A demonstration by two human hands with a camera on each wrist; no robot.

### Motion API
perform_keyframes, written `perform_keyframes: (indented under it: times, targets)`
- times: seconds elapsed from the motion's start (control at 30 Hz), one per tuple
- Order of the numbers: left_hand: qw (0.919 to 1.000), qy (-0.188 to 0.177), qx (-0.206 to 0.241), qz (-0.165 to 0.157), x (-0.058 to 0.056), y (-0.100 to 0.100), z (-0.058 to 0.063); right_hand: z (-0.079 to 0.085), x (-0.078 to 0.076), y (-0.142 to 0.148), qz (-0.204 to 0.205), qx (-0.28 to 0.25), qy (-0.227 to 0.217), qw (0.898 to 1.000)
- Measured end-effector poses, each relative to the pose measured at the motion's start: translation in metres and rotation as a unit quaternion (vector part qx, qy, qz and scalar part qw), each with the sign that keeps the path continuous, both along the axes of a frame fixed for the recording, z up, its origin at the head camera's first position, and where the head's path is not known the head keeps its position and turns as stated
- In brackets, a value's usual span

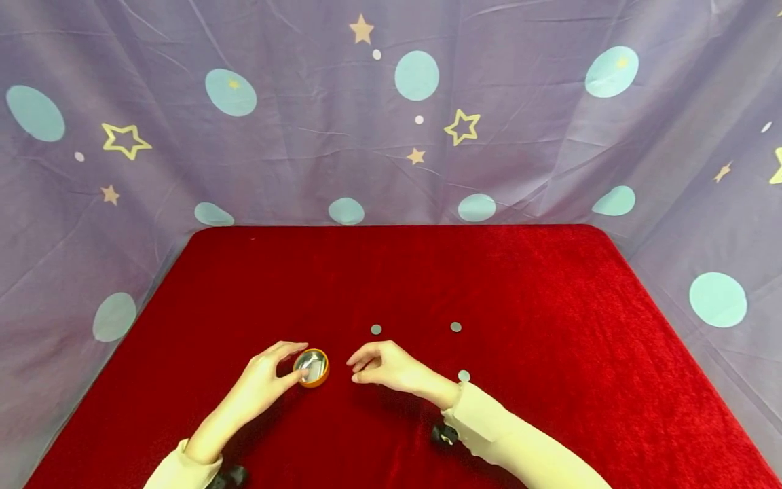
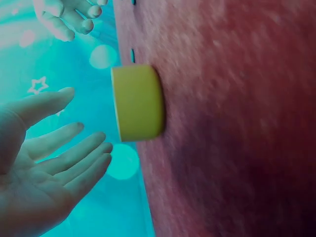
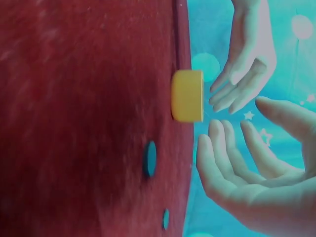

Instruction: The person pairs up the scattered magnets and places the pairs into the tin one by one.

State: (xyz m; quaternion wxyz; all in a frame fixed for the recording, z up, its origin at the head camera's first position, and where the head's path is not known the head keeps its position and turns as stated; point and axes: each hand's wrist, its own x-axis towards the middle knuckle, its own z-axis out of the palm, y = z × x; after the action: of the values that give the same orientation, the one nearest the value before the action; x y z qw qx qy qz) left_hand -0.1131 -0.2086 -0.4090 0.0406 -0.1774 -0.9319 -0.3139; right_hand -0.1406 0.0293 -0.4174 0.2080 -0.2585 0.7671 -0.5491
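A small round bowl (image 1: 323, 377), orange-yellow outside and shiny metallic inside, stands upright on the red cloth. My left hand (image 1: 263, 377) hovers at its left side, thumb and fingers spread over the near and far rim in the head view. The left wrist view shows those fingers apart from the yellow wall of the bowl (image 2: 139, 103). To the right of the bowl, my right hand (image 1: 391, 367) hangs above the cloth with loosely bent fingers. Nothing shows between its fingers (image 3: 212, 170) in the right wrist view.
Flat round silvery discs, like coins, lie on the cloth: one disc (image 1: 376, 329) beyond my right hand, another disc (image 1: 455, 327) farther right, and a third disc (image 1: 464, 375) beside the right wrist. A purple patterned curtain (image 1: 293, 163) encloses the red-covered table (image 1: 519, 285).
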Motion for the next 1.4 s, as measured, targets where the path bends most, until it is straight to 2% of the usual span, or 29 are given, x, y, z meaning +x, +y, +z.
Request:
perform_keyframes:
  times: [0.1,0.27,0.37,0.57,0.73,0.97,1.2,1.4]
  targets:
    - [0.9997,0.012,0.016,-0.014,0.004,0.005,0.003,0.001,0.000,0.010,0.010,0.008,0.028,1.000]
    - [0.9985,0.008,0.039,-0.036,0.008,0.015,0.007,0.004,0.004,0.027,0.007,0.022,0.049,0.999]
    - [0.9980,0.007,0.047,-0.042,0.008,0.020,0.008,0.006,0.006,0.036,0.001,0.031,0.064,0.998]
    - [0.9952,0.013,0.059,-0.078,0.006,0.030,0.006,0.008,0.008,0.054,-0.014,0.051,0.098,0.994]
    - [0.9956,0.001,0.047,-0.081,0.005,0.038,0.003,0.008,0.009,0.068,-0.029,0.061,0.117,0.991]
    - [0.9944,0.020,0.019,-0.102,0.003,0.051,0.001,0.009,0.011,0.088,-0.050,0.075,0.151,0.984]
    - [0.9925,-0.020,0.024,-0.118,0.000,0.063,0.001,0.008,0.013,0.108,-0.063,0.097,0.167,0.979]
    - [0.9904,-0.008,0.027,-0.135,-0.004,0.073,-0.002,0.005,0.016,0.124,-0.068,0.120,0.175,0.975]
